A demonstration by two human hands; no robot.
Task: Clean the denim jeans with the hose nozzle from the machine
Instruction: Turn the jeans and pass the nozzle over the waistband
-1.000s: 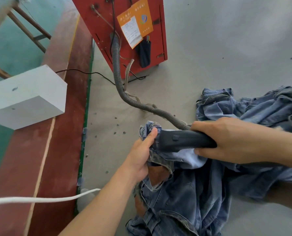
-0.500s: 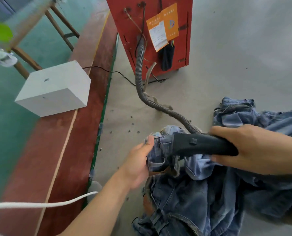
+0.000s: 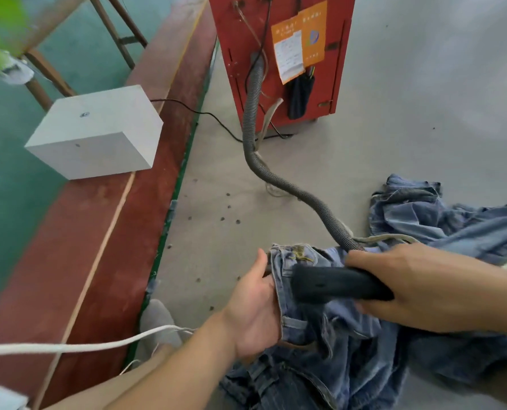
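Observation:
Blue denim jeans (image 3: pixel 335 344) lie crumpled on the grey floor at the lower right. My left hand (image 3: pixel 255 309) grips a fold of the jeans near the waistband and holds it up. My right hand (image 3: pixel 417 288) grips the black hose nozzle (image 3: pixel 329 284), whose tip lies against the raised denim. A grey ribbed hose (image 3: pixel 255 137) runs from the nozzle back to the red machine (image 3: pixel 279 54) at the top centre.
More denim (image 3: pixel 441 220) is piled at the right. A white box (image 3: pixel 98 131) sits on a red strip (image 3: pixel 78 241) at the left. A black cable (image 3: pixel 205 113) crosses the floor to the machine. A white cord (image 3: pixel 69 347) hangs at the lower left.
The view has shifted left and down, so the machine and box sit further right. My left hand has taken a fuller grip lower on the denim, and the nozzle has slid across the fold.

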